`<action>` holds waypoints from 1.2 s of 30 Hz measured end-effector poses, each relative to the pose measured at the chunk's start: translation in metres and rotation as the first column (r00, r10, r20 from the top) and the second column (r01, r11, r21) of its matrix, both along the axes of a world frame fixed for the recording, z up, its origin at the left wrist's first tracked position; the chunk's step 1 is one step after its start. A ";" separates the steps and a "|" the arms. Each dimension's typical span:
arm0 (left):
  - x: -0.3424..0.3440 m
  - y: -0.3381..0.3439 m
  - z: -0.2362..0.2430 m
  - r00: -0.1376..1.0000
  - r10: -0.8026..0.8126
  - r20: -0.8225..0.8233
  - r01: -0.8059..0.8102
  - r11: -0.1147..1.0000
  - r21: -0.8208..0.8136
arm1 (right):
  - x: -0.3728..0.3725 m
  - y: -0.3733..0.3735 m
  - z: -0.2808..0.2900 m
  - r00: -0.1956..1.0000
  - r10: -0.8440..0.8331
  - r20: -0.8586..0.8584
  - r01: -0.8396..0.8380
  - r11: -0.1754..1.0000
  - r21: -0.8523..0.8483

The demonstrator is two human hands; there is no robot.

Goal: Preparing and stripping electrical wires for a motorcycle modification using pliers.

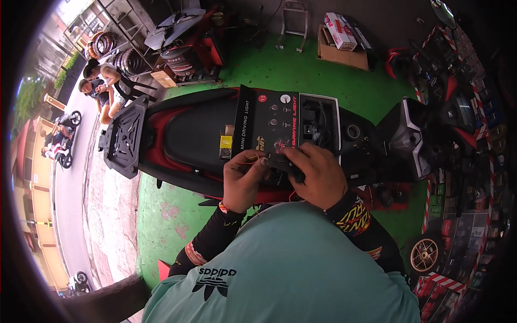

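My left hand [243,182] is closed in a pinch over the motorcycle seat, with a thin wire [253,157] between its fingertips. Close beside it, my right hand [319,177] is wrapped round a dark hand tool [281,161] that looks like pliers. The tool's nose meets the left fingertips, and the fingers hide much of it. Just beyond both hands, an opened black product box [269,116] lies on the seat [194,137], its lid folded back to the left. Dark parts and cables [319,121] sit in its right side. A small yellow-labelled box [226,142] rests left of it.
The motorcycle stretches sideways before me, with its rear rack [125,137] at left and its silver-black front [412,140] at right. A cardboard box [342,54] stands on the green floor [258,67] behind. Shelves of parts [452,231] line the right. Two people sit at far left.
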State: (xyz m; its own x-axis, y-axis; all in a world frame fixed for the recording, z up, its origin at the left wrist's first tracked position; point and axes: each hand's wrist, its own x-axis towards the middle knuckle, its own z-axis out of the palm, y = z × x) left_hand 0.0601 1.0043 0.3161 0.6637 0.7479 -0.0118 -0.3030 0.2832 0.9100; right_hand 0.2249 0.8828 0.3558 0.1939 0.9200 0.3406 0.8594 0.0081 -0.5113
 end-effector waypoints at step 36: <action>-0.002 -0.006 -0.001 1.000 -0.018 0.005 0.018 1.000 0.006 | -0.005 -0.004 -0.009 0.992 0.006 -0.126 -0.009 1.000 -0.023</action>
State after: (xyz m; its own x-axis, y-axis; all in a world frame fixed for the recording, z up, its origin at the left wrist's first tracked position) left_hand 0.0582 0.9986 0.3152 0.6773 0.7357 -0.0036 -0.3025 0.2830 0.9102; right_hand 0.2198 0.8791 0.3472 0.2273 0.9290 0.2922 0.7880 0.0009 -0.6157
